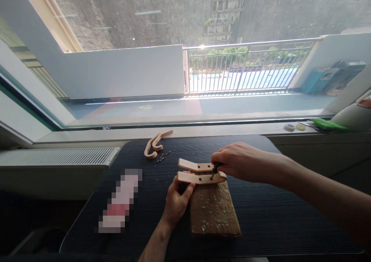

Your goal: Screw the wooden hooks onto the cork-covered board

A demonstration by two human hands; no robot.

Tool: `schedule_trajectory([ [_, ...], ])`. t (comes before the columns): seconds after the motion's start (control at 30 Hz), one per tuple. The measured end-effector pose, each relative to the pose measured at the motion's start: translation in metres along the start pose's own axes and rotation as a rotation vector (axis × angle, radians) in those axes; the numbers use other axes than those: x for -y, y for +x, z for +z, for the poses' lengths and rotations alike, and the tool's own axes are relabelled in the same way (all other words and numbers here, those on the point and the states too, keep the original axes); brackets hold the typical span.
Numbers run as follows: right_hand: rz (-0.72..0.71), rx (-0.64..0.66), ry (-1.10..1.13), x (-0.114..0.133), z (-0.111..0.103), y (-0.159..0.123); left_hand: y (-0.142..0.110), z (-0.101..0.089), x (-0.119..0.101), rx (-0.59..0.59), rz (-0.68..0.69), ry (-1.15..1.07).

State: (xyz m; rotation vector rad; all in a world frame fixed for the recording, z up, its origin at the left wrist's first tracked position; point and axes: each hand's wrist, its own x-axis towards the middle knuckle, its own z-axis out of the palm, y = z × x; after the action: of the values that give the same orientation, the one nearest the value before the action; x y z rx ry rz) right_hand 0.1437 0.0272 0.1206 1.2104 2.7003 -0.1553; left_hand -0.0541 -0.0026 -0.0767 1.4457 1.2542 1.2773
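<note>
My left hand (177,200) grips the near end of a pale wooden piece (199,177) lying across the far end of a worn wooden block (213,210). A second, similar wooden piece (194,165) sits just behind it. My right hand (240,161) is closed round the dark handle of a small tool (215,170), whose tip points down onto the wooden piece near its right end.
Two more curved wooden pieces (155,143) and a few small dark screws (162,157) lie farther back on the black ribbed table (275,215). A blurred pink-and-white object (120,200) lies at the left. Tape rolls (295,127) and a green cloth (327,124) rest on the window sill.
</note>
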Motion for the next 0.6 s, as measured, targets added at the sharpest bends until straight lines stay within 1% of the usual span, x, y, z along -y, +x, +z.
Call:
schedule_trajectory([
  [0.13, 0.020, -0.008, -0.033, 0.000, 0.003, 0.002, 0.000, 0.000, -0.002, 0.000, -0.015, -0.033],
  [0.27, 0.058, 0.003, -0.069, 0.002, 0.004, 0.002, 0.000, 0.000, -0.001, -0.017, 0.006, -0.017],
  [0.43, 0.017, -0.005, -0.018, 0.002, -0.003, -0.004, 0.000, 0.000, 0.001, -0.009, 0.018, -0.007],
  [0.6, 0.006, 0.025, 0.015, 0.001, -0.006, -0.004, 0.000, 0.000, 0.001, -0.005, 0.007, 0.009],
])
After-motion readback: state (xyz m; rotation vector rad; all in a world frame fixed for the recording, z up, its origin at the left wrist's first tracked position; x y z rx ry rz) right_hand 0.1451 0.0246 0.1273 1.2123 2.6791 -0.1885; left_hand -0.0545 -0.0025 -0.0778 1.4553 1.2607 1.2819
